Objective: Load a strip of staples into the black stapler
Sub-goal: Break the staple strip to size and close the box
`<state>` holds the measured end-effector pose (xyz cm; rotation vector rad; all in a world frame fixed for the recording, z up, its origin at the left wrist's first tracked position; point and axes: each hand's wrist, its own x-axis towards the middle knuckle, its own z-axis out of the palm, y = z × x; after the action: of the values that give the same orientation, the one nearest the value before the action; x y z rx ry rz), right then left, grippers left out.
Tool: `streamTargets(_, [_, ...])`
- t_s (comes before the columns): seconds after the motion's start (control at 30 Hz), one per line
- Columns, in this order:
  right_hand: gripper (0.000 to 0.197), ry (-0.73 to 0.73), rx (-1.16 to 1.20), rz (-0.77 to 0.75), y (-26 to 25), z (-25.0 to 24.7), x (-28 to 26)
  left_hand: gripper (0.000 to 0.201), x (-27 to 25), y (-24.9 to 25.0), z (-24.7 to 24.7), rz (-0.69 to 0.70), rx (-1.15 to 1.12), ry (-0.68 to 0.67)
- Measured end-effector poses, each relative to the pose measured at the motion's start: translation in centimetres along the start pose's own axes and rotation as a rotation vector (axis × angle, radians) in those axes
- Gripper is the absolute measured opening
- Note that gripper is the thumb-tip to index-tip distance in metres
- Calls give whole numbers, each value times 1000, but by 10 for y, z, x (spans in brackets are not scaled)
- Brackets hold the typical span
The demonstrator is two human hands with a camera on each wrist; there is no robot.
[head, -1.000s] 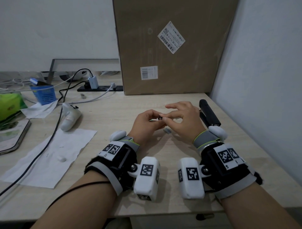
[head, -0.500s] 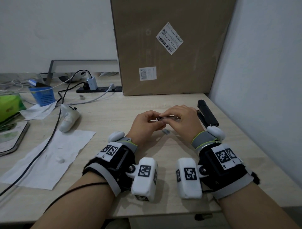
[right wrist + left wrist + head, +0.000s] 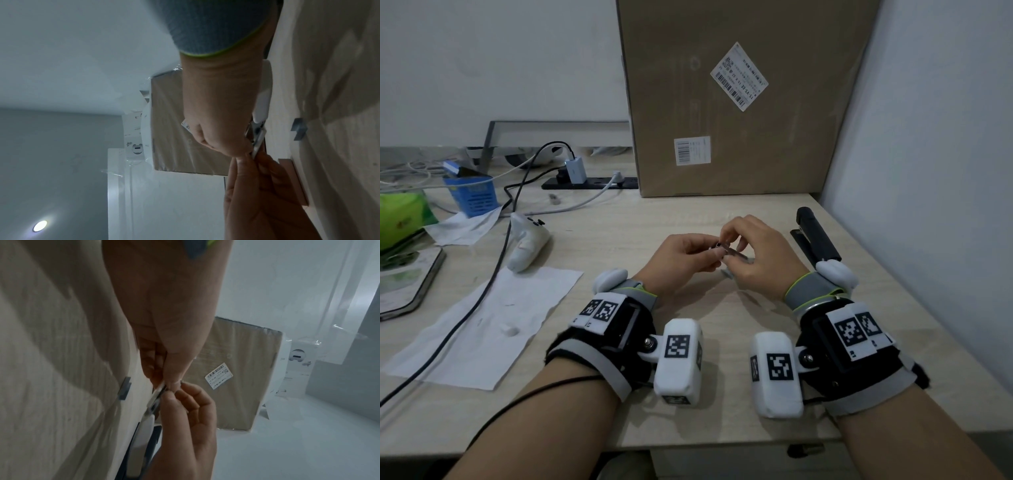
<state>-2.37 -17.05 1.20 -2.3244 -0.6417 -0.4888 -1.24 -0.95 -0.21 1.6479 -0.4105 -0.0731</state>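
Note:
Above the middle of the desk, both hands hold a thin metal strip of staples (image 3: pixel 732 253). My left hand (image 3: pixel 715 249) pinches its left end between thumb and fingers, and my right hand (image 3: pixel 726 240) pinches it from above. In the wrist views the strip (image 3: pixel 156 396) (image 3: pixel 259 140) runs between the touching fingertips. The black stapler (image 3: pixel 816 236) lies on the desk to the right of my right hand, apart from it. A small grey piece (image 3: pixel 726 273) (image 3: pixel 125 388) (image 3: pixel 299 129) lies on the desk under the hands.
A tall cardboard box (image 3: pixel 739 102) stands at the back, and a wall (image 3: pixel 928 171) borders the desk on the right. To the left are a white controller (image 3: pixel 527 246), a paper sheet (image 3: pixel 489 318), a black cable (image 3: pixel 482 291), a power strip (image 3: pixel 589 183) and a blue basket (image 3: pixel 472 198).
My right hand's fingers, spread and raised a second ago, have curled down onto the staple strip. Both hands stay together above the desk. The stapler has not moved.

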Motion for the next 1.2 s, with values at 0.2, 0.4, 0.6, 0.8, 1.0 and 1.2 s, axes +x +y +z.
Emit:
streamTargets(0.2, [16, -20, -40, -5, 0, -2, -1, 27, -2, 4, 0, -40, 10, -40])
streamTargets(0.4, [10, 44, 11, -34, 3, -4, -1, 24, -1, 3, -2, -45, -2, 10])
streamTargets(0.6, [10, 259, 220, 63, 0, -5, 1, 17, -1, 4, 0, -16, -66, 101])
streamTargets(0.8, [6, 413, 367, 125, -3, -6, 3, 11, -2, 3, -1, -13, -7, 141])
streamTargets(1.0, [12, 410, 457, 229, -3, -6, 4, 15, -2, 5, 3, -5, 37, 172])
streamTargets(1.2, [8, 369, 423, 231, -3, -5, 4, 16, -2, 6, 5, 30, 58, 195])
